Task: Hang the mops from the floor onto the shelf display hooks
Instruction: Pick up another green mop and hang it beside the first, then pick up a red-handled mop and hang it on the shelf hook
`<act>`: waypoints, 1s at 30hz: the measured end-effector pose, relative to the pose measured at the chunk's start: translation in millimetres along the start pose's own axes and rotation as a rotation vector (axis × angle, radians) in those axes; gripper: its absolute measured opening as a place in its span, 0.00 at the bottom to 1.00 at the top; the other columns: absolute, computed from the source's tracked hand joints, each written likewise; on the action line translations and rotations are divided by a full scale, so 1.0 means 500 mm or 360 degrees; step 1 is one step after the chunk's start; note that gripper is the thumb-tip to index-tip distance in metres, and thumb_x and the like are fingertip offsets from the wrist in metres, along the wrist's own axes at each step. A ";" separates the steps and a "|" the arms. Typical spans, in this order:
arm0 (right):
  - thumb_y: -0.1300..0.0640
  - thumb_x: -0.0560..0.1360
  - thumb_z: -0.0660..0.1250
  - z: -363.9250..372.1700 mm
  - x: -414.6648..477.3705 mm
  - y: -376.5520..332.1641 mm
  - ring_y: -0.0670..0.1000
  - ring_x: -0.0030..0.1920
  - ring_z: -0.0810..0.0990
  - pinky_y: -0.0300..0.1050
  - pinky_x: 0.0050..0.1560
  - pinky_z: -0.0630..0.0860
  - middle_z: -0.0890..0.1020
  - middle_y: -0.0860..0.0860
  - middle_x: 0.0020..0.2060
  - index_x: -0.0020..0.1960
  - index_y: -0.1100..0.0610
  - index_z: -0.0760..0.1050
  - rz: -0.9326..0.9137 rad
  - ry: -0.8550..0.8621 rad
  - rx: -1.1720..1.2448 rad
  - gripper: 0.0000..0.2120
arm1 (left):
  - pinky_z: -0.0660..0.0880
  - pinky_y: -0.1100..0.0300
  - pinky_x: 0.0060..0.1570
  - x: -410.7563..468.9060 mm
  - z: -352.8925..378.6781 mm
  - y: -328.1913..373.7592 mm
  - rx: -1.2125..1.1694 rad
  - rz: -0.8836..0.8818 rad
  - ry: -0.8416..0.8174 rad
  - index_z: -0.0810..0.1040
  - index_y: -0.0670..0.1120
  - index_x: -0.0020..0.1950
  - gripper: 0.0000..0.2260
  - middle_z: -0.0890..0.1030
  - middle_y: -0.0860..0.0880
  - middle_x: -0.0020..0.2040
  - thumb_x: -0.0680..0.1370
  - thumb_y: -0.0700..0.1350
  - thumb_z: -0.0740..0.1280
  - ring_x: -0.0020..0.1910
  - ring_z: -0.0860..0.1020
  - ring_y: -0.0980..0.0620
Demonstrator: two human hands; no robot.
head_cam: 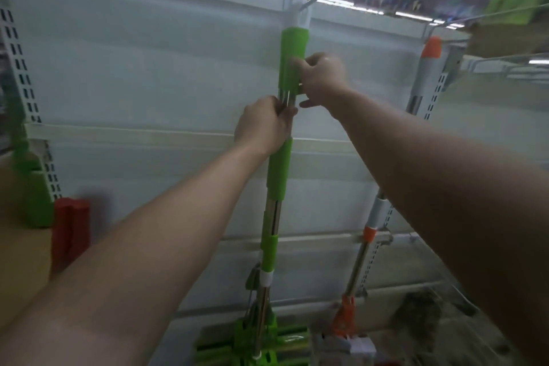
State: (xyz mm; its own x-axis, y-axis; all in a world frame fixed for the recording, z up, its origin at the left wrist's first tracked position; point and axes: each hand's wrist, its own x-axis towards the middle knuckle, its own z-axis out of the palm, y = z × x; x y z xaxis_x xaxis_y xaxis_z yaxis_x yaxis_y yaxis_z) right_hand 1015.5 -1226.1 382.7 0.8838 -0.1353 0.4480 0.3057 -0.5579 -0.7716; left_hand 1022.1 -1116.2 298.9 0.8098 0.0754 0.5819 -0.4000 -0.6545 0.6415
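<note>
Shelf back panel (148,68): large pale sheet-metal wall, smooth, with slotted uprights at 9 and 3 o'clock. Wire display hooks (309,1) run out from its top rail at 12 o'clock; thin bare rod.

Green mop (277,169): centre of view, upright against the panel. Its white cap sits right at a hook at 12 o'clock, so it looks hung or very nearly so; blur hides whether the loop is actually seated. Long slim shaft, shiny steel tube showing between matte lime plastic sleeves, ribbed grip up top, blocky green head down at 6 o'clock.

Orange mop (421,74): at 2 o'clock, already up, pointed orange cap at a neighbouring hook, grey-and-steel shaft, orange collars, head low at 5 o'clock.

Progress, as a judgement: one hung, a second being settled. Any mops left on the floor are out of view.

Right hand (322,77): curled, fingers pinching the lower end of the green grip from the 3 o'clock side.

Left hand (263,126): just below, wrapped closed around the steel shaft, thumb pressed to it.

Red plastic block (71,232) at 8 o'clock, ribbed, glossy.
</note>
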 end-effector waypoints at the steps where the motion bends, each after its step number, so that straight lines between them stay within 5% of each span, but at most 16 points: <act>1: 0.47 0.82 0.67 0.002 -0.006 0.006 0.61 0.49 0.89 0.59 0.45 0.87 0.87 0.62 0.50 0.46 0.59 0.78 0.0019 -0.0008 0.0003 0.15 | 0.70 0.55 0.41 -0.011 0.004 -0.008 -0.0034 -0.0017 -0.0005 0.75 0.51 0.42 0.11 0.85 0.41 0.47 0.80 0.56 0.67 0.50 0.82 0.38; 3: 0.48 0.81 0.69 0.007 -0.026 0.024 0.60 0.49 0.89 0.55 0.44 0.87 0.88 0.60 0.49 0.50 0.59 0.81 0.0060 -0.0037 -0.0024 0.13 | 0.71 0.56 0.42 -0.041 0.019 -0.031 -0.0150 -0.0089 -0.0004 0.78 0.49 0.44 0.09 0.85 0.43 0.47 0.79 0.53 0.68 0.49 0.82 0.40; 7: 0.52 0.79 0.71 0.035 -0.087 0.093 0.62 0.48 0.89 0.59 0.46 0.87 0.88 0.62 0.47 0.40 0.54 0.80 0.0156 -0.0083 -0.0106 0.10 | 0.78 0.57 0.49 -0.110 0.050 -0.075 -0.0566 -0.0316 0.0031 0.83 0.51 0.54 0.07 0.85 0.51 0.44 0.78 0.49 0.72 0.49 0.84 0.47; 10: 0.50 0.79 0.72 0.049 -0.135 0.131 0.58 0.46 0.89 0.58 0.46 0.86 0.88 0.57 0.48 0.50 0.54 0.83 0.0232 -0.0093 0.0028 0.08 | 0.79 0.56 0.55 -0.151 0.061 -0.098 -0.0639 -0.0473 -0.0049 0.85 0.50 0.59 0.11 0.86 0.48 0.49 0.78 0.48 0.71 0.51 0.84 0.47; 15: 0.52 0.81 0.71 0.060 -0.211 0.164 0.57 0.42 0.84 0.49 0.37 0.80 0.84 0.55 0.46 0.57 0.59 0.81 0.0287 -0.0148 0.0321 0.11 | 0.80 0.49 0.59 -0.229 0.069 -0.132 -0.0770 -0.0744 -0.0055 0.84 0.53 0.48 0.12 0.88 0.47 0.50 0.72 0.58 0.69 0.51 0.85 0.44; 24: 0.54 0.82 0.69 0.092 -0.410 0.335 0.57 0.43 0.83 0.52 0.44 0.77 0.82 0.55 0.45 0.48 0.55 0.78 0.0699 -0.0450 0.0617 0.06 | 0.73 0.60 0.39 -0.450 0.062 -0.184 -0.0785 -0.1203 0.0274 0.81 0.42 0.58 0.11 0.85 0.45 0.50 0.81 0.47 0.68 0.45 0.84 0.45; 27: 0.55 0.83 0.67 0.104 -0.488 0.391 0.57 0.43 0.83 0.46 0.39 0.74 0.82 0.56 0.48 0.54 0.58 0.78 0.0860 -0.0598 0.0681 0.06 | 0.71 0.61 0.34 -0.567 0.034 -0.177 -0.0775 -0.1402 0.0402 0.80 0.44 0.55 0.06 0.83 0.45 0.50 0.82 0.45 0.66 0.37 0.80 0.53; 30: 0.54 0.83 0.66 0.117 -0.562 0.421 0.53 0.34 0.79 0.43 0.34 0.69 0.81 0.56 0.45 0.47 0.58 0.78 0.0916 -0.0745 0.0700 0.09 | 0.71 0.62 0.30 -0.674 0.011 -0.171 -0.0709 -0.1544 0.0502 0.79 0.47 0.49 0.05 0.82 0.47 0.48 0.83 0.44 0.65 0.36 0.79 0.55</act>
State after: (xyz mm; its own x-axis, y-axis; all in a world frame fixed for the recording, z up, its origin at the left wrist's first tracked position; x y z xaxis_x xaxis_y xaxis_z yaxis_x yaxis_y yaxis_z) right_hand 852.1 -1257.7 67.9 0.9687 0.1060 -0.2244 -0.2109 -0.1252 -0.9695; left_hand 785.9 -1089.6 45.2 0.7427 0.6379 -0.2035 0.1740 0.1095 0.9786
